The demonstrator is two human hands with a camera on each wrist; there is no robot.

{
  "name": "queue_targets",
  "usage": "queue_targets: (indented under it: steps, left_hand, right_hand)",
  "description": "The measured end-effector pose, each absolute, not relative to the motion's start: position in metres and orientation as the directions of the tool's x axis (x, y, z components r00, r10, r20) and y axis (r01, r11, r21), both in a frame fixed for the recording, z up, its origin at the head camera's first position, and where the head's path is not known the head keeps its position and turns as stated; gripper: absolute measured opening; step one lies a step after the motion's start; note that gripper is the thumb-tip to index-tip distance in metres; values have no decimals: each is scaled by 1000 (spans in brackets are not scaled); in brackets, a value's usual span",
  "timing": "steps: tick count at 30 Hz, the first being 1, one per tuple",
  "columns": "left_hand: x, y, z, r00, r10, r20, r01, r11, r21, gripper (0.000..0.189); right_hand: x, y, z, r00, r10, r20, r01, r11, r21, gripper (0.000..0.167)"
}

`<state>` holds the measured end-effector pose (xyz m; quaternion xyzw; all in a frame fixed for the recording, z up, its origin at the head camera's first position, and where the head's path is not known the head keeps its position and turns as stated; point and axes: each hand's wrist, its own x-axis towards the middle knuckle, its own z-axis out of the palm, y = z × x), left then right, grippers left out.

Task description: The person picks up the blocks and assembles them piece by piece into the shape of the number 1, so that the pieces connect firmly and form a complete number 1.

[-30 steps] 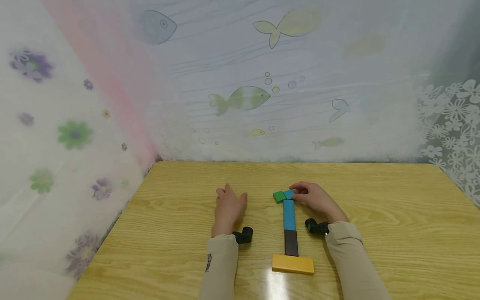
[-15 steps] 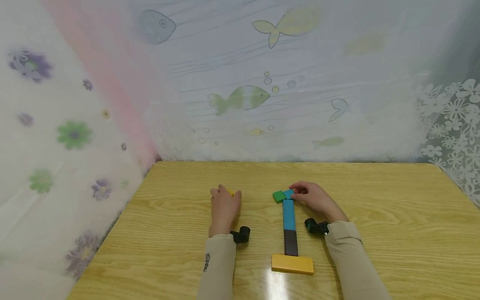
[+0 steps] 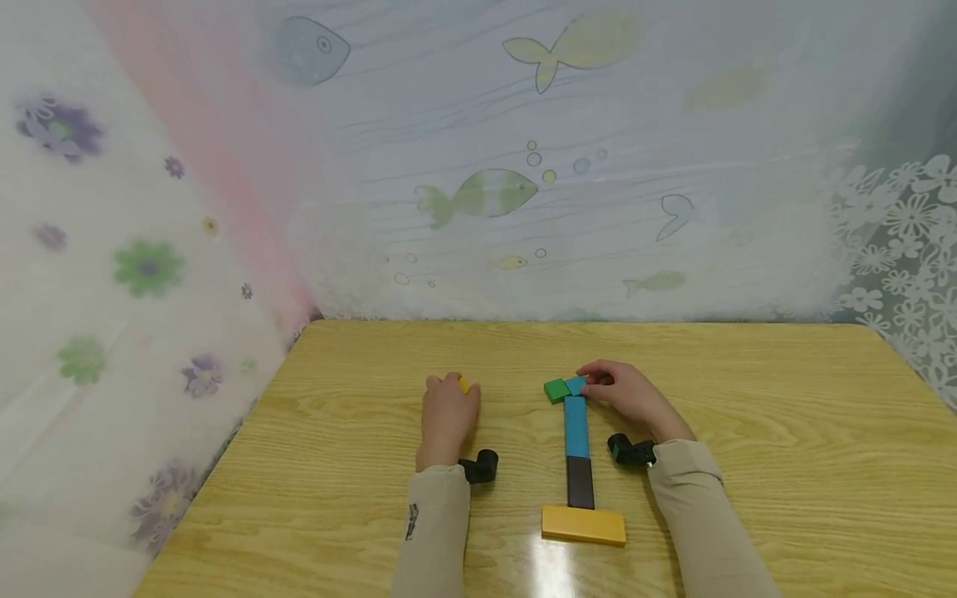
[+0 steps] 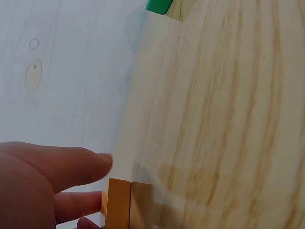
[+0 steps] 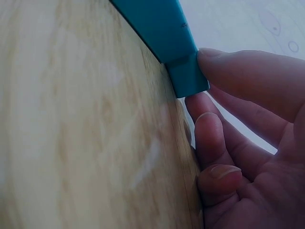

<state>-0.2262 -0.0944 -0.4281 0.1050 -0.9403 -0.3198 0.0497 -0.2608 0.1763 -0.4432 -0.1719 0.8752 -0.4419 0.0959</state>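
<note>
In the head view my left hand (image 3: 449,417) reaches over a yellow block (image 3: 463,384), mostly covered by the fingers. The left wrist view has the thumb right by the end of that yellow block (image 4: 118,202), with fingers curled at its far side. My right hand (image 3: 628,394) pinches a small blue block (image 3: 574,385) between thumb and index finger. This small block meets a green block (image 3: 557,390) on its left. Just below it in the head view lies a longer blue block (image 3: 576,428), then a dark block (image 3: 580,483) in line.
A wide yellow-orange block (image 3: 583,525) lies crosswise at the near end of the row. All rest on a wood-grain table (image 3: 807,465). Printed sheeting (image 3: 478,124) hangs behind the table and along its left side.
My left hand has shifted slightly left and its fingers have closed in around the yellow block, which was hidden a second ago. The right hand and the row of blocks stay in place.
</note>
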Motion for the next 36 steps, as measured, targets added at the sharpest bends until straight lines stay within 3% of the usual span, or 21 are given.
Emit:
queue_targets:
  steps: [6,18,36]
  left_hand:
    - [-227,-94,-428,-980,-198,19,-145,777,612,33]
    - [-224,-89,-423,-984,-154,-91,-178,797,577,34]
    - [-228,-73,-424,-994,35,-105,-37,788,615,37]
  right_hand:
    - [-261,176,-442,-922,-387,-21,-210,546,-811,35]
    - [-261,176,-441,-922,-386,-27,-207,550,-809,35]
    - [-262,175,-442,-924,-381,-26,-208,561,-802,34]
